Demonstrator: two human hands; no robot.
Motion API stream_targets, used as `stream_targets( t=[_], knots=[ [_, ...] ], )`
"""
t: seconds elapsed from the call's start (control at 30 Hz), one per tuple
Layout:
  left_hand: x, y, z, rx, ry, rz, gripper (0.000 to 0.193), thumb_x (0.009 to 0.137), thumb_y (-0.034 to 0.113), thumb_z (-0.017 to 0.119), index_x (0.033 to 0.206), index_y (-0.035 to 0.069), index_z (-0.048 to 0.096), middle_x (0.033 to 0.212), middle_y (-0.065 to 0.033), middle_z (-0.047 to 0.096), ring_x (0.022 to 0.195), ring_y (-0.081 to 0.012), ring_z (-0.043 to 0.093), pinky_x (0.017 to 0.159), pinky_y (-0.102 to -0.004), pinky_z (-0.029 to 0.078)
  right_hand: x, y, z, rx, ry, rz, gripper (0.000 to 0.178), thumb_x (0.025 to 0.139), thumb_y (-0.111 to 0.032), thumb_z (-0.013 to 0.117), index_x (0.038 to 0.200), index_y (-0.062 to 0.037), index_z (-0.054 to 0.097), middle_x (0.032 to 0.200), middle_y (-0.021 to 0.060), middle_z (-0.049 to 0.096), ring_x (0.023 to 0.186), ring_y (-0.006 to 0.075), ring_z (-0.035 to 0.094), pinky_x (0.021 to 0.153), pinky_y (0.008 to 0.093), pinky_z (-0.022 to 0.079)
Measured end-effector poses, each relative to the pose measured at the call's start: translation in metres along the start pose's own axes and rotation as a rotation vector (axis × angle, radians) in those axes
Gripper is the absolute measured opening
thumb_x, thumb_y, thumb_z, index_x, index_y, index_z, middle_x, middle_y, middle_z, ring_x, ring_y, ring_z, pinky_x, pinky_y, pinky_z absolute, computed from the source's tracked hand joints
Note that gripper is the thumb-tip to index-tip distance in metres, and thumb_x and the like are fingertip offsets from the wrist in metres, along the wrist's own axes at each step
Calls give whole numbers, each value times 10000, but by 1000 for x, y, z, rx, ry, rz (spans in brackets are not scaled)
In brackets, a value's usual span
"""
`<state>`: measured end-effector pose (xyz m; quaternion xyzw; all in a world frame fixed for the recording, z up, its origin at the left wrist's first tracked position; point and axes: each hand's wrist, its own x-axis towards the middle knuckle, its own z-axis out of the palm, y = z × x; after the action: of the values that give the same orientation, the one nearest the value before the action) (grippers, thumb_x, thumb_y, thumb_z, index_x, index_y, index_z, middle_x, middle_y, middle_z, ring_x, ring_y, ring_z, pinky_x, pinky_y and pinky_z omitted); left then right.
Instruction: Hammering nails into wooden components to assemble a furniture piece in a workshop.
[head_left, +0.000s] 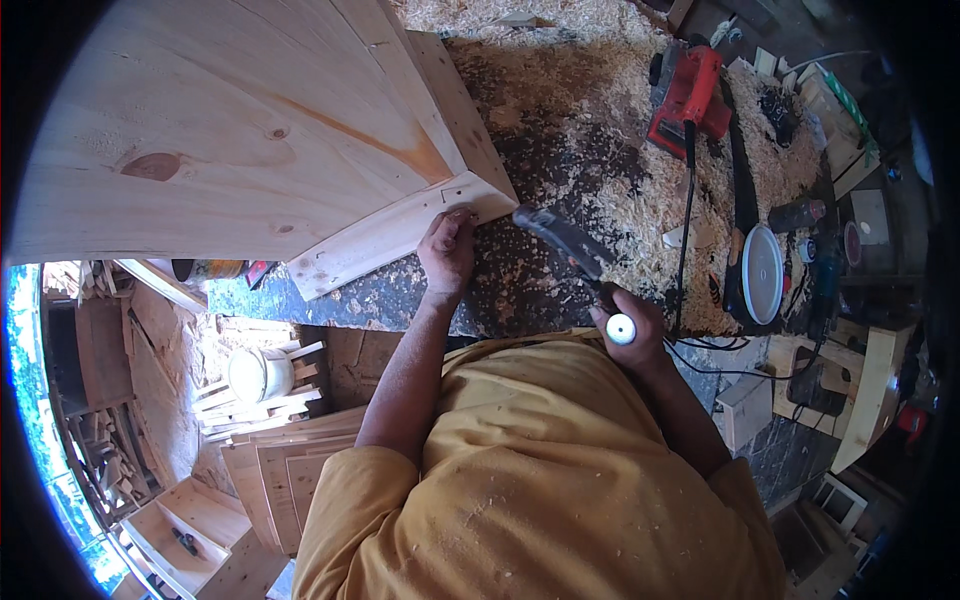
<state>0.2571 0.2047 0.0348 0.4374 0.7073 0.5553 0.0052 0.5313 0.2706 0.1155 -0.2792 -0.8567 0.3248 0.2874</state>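
A large pale wooden panel lies at the upper left, with a narrow board along its near edge. My left hand is closed at that board, fingertips pressed together on its face near the right end. Whatever the fingers pinch is too small to tell. Over the workbench, just right of the board's corner, is the dark metal head of a hammer, apart from the wood. My right hand is wrapped round its handle, whose white butt end points up at me.
Wood shavings cover much of the dark workbench. A red power planer with a black cord sits at the far right, and a white round lid lies nearer. Below left stand a white bucket, leaning panels and a wooden drawer.
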Motion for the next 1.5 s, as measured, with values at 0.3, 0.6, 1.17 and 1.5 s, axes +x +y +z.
stream_targets(
  t=[0.3,0.6,1.17,1.5],
  knots=[
    [1,0,0,91,9,101,158,785,-7,641,917,78,648,927,-91,674,808,-277,665,690,-335,532,24,1,12,-130,-123,-231,290,756,-51,711,1026,-4,614,715,143,634,589,297,635,517,376,499],
    [1,-5,1,119,46,121,213,755,-21,630,926,102,659,903,-68,671,792,-272,664,668,-346,537,29,5,28,-170,-103,-218,332,751,-130,737,1043,-25,620,749,118,659,622,279,656,516,365,518],
    [-1,-4,-2,100,14,17,156,777,3,638,915,70,669,921,-99,666,825,-279,662,698,-336,534,47,-6,12,-130,-82,-321,293,755,-68,722,1020,-5,615,780,140,661,645,292,662,558,365,528],
    [0,-8,0,109,47,75,183,754,31,659,917,115,665,927,-45,669,786,-248,669,649,-328,548,45,-1,17,-125,-86,-334,246,762,-67,713,963,13,596,710,151,623,593,337,621,529,402,488]
  ],
)
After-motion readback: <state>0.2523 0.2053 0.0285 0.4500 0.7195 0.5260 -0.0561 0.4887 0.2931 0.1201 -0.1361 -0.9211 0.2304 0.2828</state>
